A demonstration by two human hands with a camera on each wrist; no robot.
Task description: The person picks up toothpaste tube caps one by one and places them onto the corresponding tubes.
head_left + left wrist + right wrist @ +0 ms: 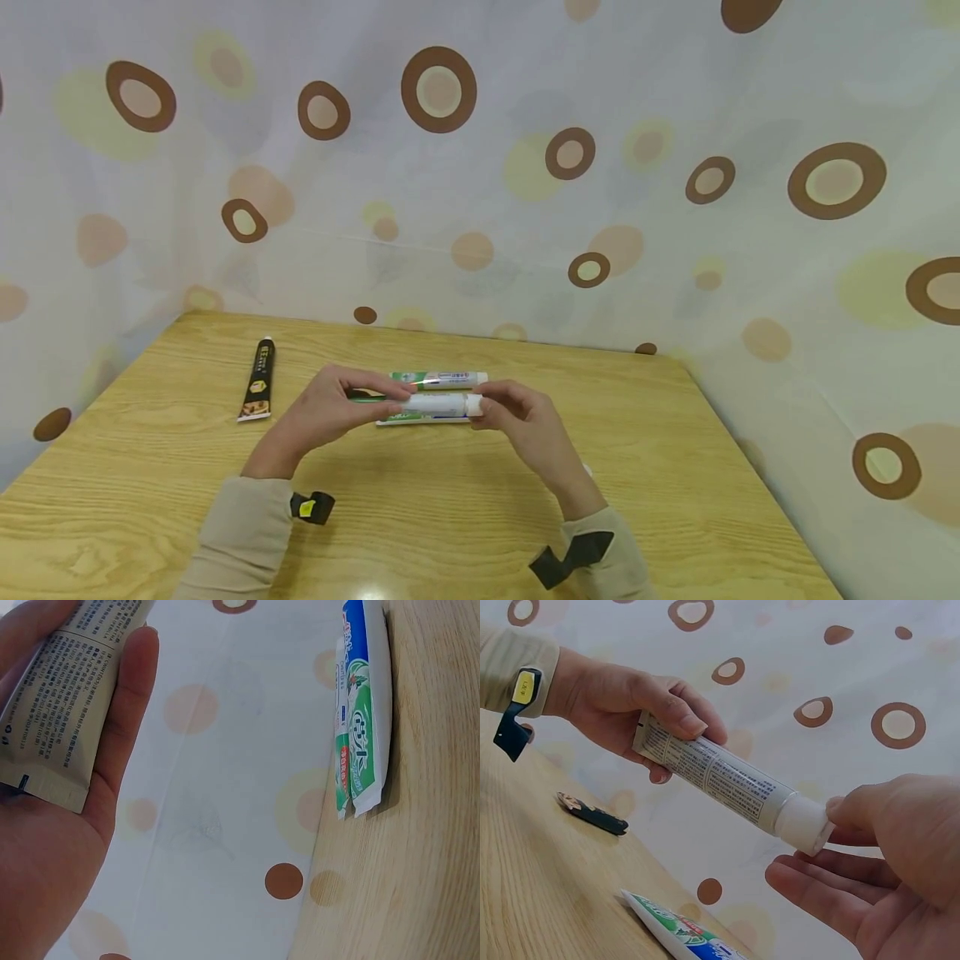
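Note:
A toothpaste tube (712, 776) with a white cap (802, 823) is held up above the table between both hands. My left hand (322, 410) grips its flat crimped end, thumb on one face and fingers behind. At the other end, my right hand (531, 427) pinches the cap between thumb and fingers. Rows of small print cover the face of the tube seen in the right wrist view. Two green and white toothpaste tubes (365, 727) lie side by side on the table beyond; in the head view the held tube partly hides the nearer one.
A black toothpaste tube (258, 379) lies on the wooden table (420, 517) at the left. Behind the table hangs a white sheet (495, 200) with brown and yellow spots. Something small and white (587, 470) shows beside the right wrist, mostly hidden.

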